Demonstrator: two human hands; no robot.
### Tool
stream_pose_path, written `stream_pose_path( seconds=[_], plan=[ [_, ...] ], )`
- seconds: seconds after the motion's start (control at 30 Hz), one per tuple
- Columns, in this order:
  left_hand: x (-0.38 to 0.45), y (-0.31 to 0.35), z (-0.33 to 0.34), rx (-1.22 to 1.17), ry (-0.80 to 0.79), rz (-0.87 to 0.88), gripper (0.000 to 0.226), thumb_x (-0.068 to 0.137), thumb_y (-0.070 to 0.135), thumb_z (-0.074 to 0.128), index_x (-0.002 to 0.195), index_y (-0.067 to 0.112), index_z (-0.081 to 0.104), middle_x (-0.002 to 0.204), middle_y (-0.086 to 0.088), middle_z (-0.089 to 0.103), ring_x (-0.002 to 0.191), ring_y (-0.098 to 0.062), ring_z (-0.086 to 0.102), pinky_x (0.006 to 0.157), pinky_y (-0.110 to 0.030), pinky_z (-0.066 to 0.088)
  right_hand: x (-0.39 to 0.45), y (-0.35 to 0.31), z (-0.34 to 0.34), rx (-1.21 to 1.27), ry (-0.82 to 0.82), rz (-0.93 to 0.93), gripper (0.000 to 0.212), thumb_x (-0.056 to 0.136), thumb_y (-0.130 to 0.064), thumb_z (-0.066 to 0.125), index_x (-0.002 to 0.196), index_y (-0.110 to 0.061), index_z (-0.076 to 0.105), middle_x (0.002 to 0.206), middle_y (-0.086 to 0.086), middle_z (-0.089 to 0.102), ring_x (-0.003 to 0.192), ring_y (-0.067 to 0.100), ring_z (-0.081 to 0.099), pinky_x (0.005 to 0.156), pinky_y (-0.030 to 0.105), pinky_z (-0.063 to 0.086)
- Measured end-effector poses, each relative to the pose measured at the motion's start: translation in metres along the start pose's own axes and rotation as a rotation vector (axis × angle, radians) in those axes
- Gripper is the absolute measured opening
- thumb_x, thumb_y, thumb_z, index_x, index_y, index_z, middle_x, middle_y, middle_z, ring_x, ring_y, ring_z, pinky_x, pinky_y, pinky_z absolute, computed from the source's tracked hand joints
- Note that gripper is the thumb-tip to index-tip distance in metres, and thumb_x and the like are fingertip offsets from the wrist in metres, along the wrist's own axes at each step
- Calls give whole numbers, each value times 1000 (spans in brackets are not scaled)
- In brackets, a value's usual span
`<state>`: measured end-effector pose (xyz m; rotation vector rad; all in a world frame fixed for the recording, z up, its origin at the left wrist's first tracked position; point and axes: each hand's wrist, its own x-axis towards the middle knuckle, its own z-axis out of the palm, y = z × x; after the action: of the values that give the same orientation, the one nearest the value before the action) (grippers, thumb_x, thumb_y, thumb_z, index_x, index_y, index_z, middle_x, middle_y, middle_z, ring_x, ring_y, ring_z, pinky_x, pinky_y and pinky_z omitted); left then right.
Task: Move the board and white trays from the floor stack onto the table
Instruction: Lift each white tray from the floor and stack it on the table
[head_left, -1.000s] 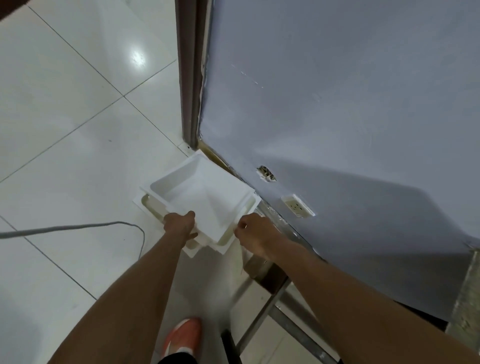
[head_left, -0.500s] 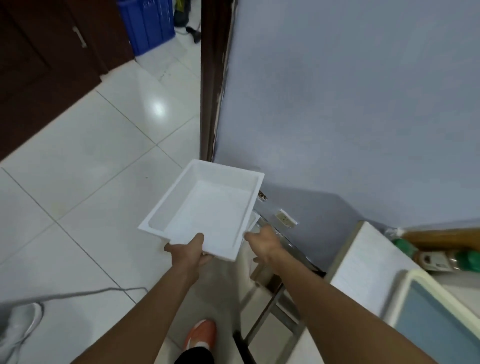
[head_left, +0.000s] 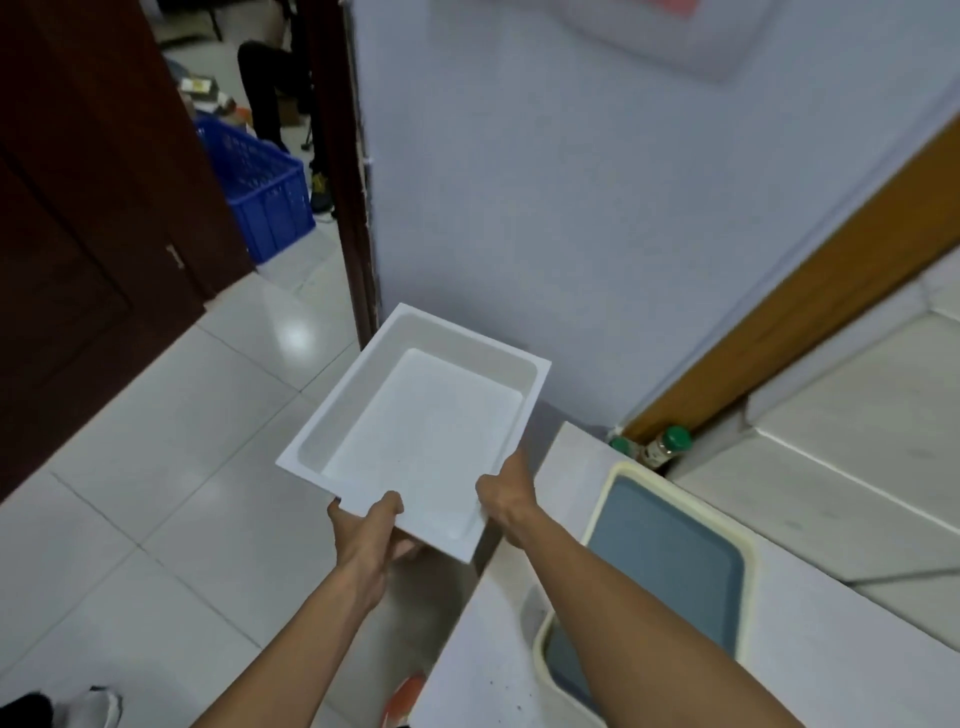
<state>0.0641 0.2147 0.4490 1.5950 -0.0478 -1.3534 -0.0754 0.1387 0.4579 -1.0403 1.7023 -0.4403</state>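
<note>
A white rectangular tray hangs in the air above the tiled floor, just left of the table. My left hand grips its near edge with the thumb over the rim. My right hand holds the tray's near right corner and side. The tray is empty and tilts slightly. On the table lies a blue board with a cream rim, partly crossed by my right forearm. The floor stack is out of view.
A pale blue wall stands right behind the tray. Two green-capped bottles sit at the table's far edge by a wooden frame. A blue crate and dark doors are at the left. Shoes show near the bottom edge.
Both hands lifted the top white tray off the floor stack and raised it up and rightward toward the table. My view rose, so the stack dropped out of sight and the table came in.
</note>
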Motion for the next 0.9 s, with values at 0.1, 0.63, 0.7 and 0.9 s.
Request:
stream_pose_path(
  seconds=[0.1,0.63,0.7,0.9],
  plan=[
    [-25,8,7,-8,86,33,35,82,2,55,116,5,48,93,-10,65,73,-30,63,77,-51,56,-23,1,-30,31,16,33,60,86,0,44,141,-17,26,132,7,53,116,28,54,102,41,50],
    [-93,-18,37,1074,-269,375,40,82,-7,56,122,-1,57,113,-20,65,90,-25,56,78,-32,45,-131,127,-152,182,223,74,71,87,7,46,146,-25,25,120,0,57,104,21,57,95,35,50],
    [-98,-31,57,1131,-325,386,40,85,-4,54,125,1,54,117,-20,64,91,-24,55,79,-31,44,-136,141,-168,169,281,88,69,87,10,46,147,-21,27,117,2,57,102,20,55,92,31,49],
    [-107,-69,104,1184,-452,440,36,93,0,43,128,4,47,118,-15,59,102,-29,56,93,-39,48,-136,180,-211,89,421,209,77,88,2,47,153,-24,16,129,13,59,103,29,60,87,33,51]
  ],
)
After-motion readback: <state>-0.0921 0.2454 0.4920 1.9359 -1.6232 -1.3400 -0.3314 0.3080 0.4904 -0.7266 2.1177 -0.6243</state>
